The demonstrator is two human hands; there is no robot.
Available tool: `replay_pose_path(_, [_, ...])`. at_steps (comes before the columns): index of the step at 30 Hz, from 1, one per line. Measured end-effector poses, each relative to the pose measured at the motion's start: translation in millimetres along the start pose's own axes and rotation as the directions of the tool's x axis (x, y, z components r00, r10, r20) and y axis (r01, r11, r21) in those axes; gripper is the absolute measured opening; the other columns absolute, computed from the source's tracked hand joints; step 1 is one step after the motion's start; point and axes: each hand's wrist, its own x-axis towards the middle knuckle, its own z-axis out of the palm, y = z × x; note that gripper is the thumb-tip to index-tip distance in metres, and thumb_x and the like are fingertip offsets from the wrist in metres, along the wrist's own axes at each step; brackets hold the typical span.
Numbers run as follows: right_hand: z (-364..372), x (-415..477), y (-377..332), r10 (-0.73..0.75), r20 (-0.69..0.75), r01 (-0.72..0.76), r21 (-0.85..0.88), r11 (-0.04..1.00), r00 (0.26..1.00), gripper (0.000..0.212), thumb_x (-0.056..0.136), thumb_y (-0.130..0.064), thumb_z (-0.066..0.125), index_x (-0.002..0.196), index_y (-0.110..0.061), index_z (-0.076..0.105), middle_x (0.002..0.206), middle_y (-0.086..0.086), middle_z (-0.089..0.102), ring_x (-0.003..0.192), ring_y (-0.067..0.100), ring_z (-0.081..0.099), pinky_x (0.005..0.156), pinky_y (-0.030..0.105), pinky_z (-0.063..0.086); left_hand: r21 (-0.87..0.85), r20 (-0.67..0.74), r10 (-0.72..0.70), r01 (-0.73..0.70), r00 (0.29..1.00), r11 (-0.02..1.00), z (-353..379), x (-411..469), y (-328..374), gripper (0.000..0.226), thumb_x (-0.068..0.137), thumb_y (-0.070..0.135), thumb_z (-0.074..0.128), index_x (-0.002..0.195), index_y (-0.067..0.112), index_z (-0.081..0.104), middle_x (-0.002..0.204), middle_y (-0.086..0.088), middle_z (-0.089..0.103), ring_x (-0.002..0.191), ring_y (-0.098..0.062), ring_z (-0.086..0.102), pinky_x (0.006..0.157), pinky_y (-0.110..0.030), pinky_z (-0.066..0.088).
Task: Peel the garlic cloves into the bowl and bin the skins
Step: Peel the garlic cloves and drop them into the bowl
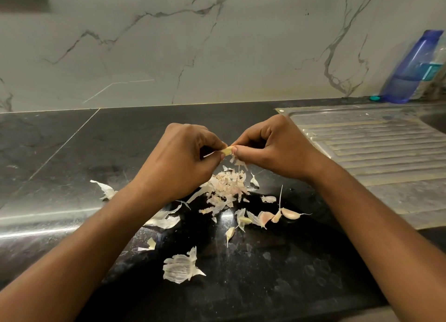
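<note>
A small garlic clove [228, 150] is pinched between the curled fingertips of the left hand [183, 160] and the right hand [270, 145], which meet above the black countertop [72, 152]. A thin strip of skin is seen hanging from the clove beneath the right thumb. Directly below the hands, a pile of skins [225, 189] is heaped on the counter, with more flakes scattered to its left and nearer side. Just to the near right of the pile, several unpeeled cloves [277, 215] are laid close together. Nearer still, a large papery husk [179, 267] is found lying flat. To the right, the ridged steel drainboard [374, 148] is set into the counter, and at its far right end a blue bottle [412, 68] is leaned against the marble-patterned wall [169, 44].
</note>
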Motion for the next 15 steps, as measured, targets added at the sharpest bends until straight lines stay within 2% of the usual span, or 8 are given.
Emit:
replay_pose_path(3, [0.8,0.5,-1.2,-0.007,-0.014,0.007,-0.009,1.0,1.0,0.01,0.095,-0.016,0.079,0.089,-0.011,0.085,0.068,-0.002,0.075,0.055,0.014,0.066,0.053,0.016,0.048,-0.02,-0.009,-0.003,0.003,1.0,1.0,-0.7,0.8,-0.9,0.015,0.092,0.014,0.081,0.106,0.018,0.084,0.087,0.011,0.076,0.074,-0.002,0.071,0.07,-0.02,0.06])
replay_pose_path(6, [2.0,1.4,-1.7,-0.017,-0.033,0.016,-0.005,1.0,0.999,0.009,0.095,-0.014,0.078,0.092,-0.011,0.085,0.071,-0.001,0.077,0.059,0.02,0.07,0.057,0.035,0.06,-0.077,-0.015,-0.052,0.051,0.999,0.996,-1.3,0.5,-1.5,0.013,0.092,0.015,0.081,0.104,0.018,0.084,0.084,0.011,0.077,0.069,-0.005,0.073,0.066,-0.02,0.061])
replay_pose_path(8, [2.2,1.6,-1.0,-0.01,-0.042,0.011,0.017,1.0,0.999,0.008,0.095,-0.014,0.077,0.093,-0.01,0.084,0.073,0.0,0.077,0.062,0.023,0.072,0.061,0.045,0.06,-0.132,-0.015,-0.104,0.101,0.994,0.986,-2.1,0.3,-2.3,0.012,0.091,0.016,0.082,0.103,0.019,0.084,0.08,0.01,0.077,0.066,-0.01,0.074,0.063,-0.025,0.062])
replay_pose_path(15, [6.2,1.9,2.0,0.012,-0.087,-0.005,0.079,0.997,0.996,0.008,0.094,-0.013,0.077,0.093,-0.009,0.084,0.074,-0.001,0.079,0.063,0.021,0.075,0.062,0.048,0.062,-0.289,0.024,-0.229,0.226,0.973,0.93,-3.4,1.2,-3.0,0.011,0.089,0.014,0.082,0.1,0.015,0.083,0.073,0.003,0.079,0.066,-0.012,0.077,0.07,-0.027,0.064])
